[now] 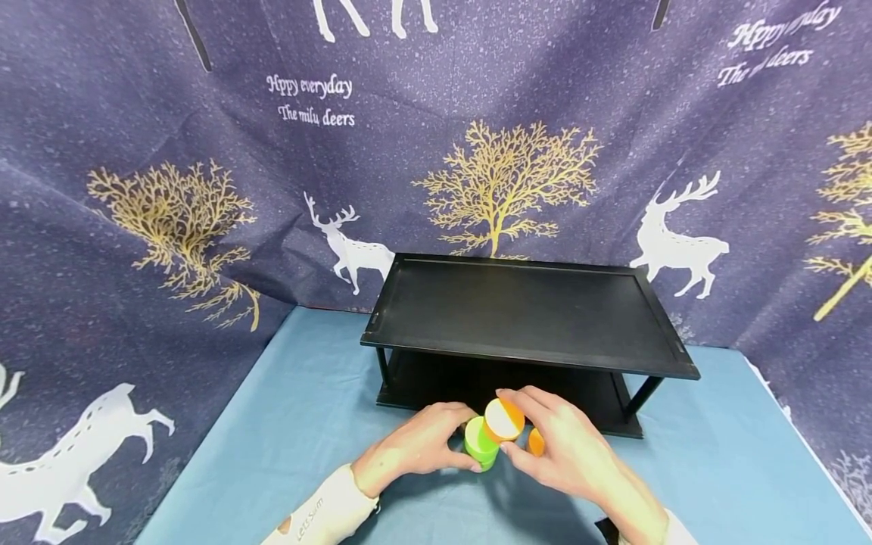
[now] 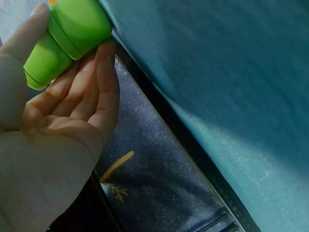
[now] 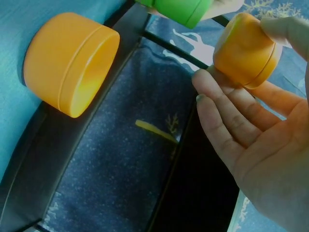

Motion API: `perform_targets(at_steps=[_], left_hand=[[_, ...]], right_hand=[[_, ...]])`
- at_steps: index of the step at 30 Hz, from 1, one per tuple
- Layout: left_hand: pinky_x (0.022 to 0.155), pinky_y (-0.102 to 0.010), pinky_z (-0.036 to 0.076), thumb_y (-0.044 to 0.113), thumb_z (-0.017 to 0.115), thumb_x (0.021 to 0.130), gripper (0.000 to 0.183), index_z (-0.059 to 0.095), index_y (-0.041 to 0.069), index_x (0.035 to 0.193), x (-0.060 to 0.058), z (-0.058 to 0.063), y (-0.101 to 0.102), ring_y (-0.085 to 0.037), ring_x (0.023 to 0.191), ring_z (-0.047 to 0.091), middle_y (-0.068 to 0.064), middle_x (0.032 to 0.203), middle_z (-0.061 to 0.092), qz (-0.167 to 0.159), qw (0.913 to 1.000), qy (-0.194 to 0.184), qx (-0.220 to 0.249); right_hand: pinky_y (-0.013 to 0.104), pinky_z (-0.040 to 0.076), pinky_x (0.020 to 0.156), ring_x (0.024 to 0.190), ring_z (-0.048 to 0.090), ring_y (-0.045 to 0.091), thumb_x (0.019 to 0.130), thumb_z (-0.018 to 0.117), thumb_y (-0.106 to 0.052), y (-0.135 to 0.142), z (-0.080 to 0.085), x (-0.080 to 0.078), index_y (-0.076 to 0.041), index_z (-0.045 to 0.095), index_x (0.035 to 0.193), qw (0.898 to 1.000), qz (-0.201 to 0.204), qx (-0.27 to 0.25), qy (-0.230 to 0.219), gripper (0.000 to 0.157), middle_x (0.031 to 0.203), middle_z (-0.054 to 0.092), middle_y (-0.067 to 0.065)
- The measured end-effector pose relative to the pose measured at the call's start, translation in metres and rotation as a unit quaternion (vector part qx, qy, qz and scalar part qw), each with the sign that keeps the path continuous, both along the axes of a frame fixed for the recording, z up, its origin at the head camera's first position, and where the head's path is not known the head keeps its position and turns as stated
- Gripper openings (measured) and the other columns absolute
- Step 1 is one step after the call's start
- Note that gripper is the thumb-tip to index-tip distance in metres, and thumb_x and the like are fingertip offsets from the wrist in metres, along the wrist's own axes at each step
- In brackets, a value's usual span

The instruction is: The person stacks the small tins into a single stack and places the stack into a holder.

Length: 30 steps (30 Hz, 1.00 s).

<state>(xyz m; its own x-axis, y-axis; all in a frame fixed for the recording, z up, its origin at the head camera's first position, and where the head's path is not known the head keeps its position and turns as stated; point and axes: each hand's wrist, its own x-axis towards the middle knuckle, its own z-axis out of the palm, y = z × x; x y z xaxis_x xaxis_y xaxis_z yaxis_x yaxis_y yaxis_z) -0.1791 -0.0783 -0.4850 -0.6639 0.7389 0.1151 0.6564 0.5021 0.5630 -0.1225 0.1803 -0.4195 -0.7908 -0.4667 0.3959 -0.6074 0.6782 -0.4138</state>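
Note:
My left hand (image 1: 428, 439) holds a green cup stack (image 1: 481, 446) between thumb and fingers, low over the blue cloth. Two green sections, one wider than the other, show in the left wrist view as the green cup stack (image 2: 82, 29). Just right of it, my right hand (image 1: 568, 446) pinches a small orange cup (image 3: 244, 50) by its sides. In the head view this orange cup (image 1: 504, 420) overlaps the green one's upper edge. A second, larger orange cup (image 3: 63, 63) lies on its side on the cloth, partly hidden by my right hand in the head view.
A black two-tier rack (image 1: 511, 303) stands just beyond both hands, its lower shelf (image 1: 436, 378) near the cups. Blue cloth (image 1: 320, 393) covers the table. A dark fabric backdrop (image 1: 409, 174) printed with deer and trees hangs behind and along the left.

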Motion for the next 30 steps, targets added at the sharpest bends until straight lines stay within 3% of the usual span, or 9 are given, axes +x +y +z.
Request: perform_targets(at_steps=[10, 19, 26, 30], left_hand=[[0.093, -0.02, 0.053, 0.046, 0.091, 0.084, 0.053, 0.07, 0.022, 0.126, 0.0, -0.001, 0.0, -0.007, 0.1, 0.065, 0.016, 0.114, 0.067, 0.003, 0.9999, 0.01, -0.005], [0.089, -0.019, 0.053, 0.047, 0.091, 0.083, 0.054, 0.07, 0.02, 0.125, 0.0, 0.002, 0.001, -0.009, 0.096, 0.064, 0.015, 0.111, 0.066, 0.011, 0.9999, 0.001, -0.011], [0.089, -0.02, 0.053, 0.047, 0.091, 0.083, 0.054, 0.07, 0.021, 0.126, 0.001, 0.002, 0.001, -0.01, 0.096, 0.064, 0.016, 0.11, 0.066, 0.012, 0.9999, -0.006, -0.01], [0.09, -0.021, 0.053, 0.046, 0.091, 0.083, 0.054, 0.07, 0.022, 0.126, 0.001, 0.002, 0.001, -0.01, 0.096, 0.064, 0.017, 0.11, 0.066, 0.013, 0.9998, -0.015, -0.004]], right_hand=[[0.025, 0.056, 0.076, 0.089, 0.058, 0.002, 0.079, 0.092, -0.027, -0.006, -0.008, -0.002, -0.019, 0.067, 0.139, 0.999, 0.013, -0.012, 0.039, 0.065, 0.114, 0.067, -0.016], [0.021, 0.053, 0.073, 0.09, 0.058, 0.003, 0.083, 0.09, -0.027, -0.009, -0.012, -0.003, -0.019, 0.065, 0.143, 0.999, 0.027, -0.027, 0.024, 0.066, 0.117, 0.064, -0.016], [0.017, 0.05, 0.064, 0.086, 0.058, 0.002, 0.086, 0.089, -0.024, -0.012, -0.018, -0.003, -0.018, 0.062, 0.146, 0.998, 0.04, -0.05, 0.006, 0.066, 0.12, 0.064, -0.013], [0.022, 0.057, 0.073, 0.092, 0.06, 0.004, 0.087, 0.09, -0.026, -0.015, -0.02, -0.002, -0.017, 0.062, 0.146, 0.998, 0.037, -0.044, 0.001, 0.067, 0.12, 0.064, -0.013]])
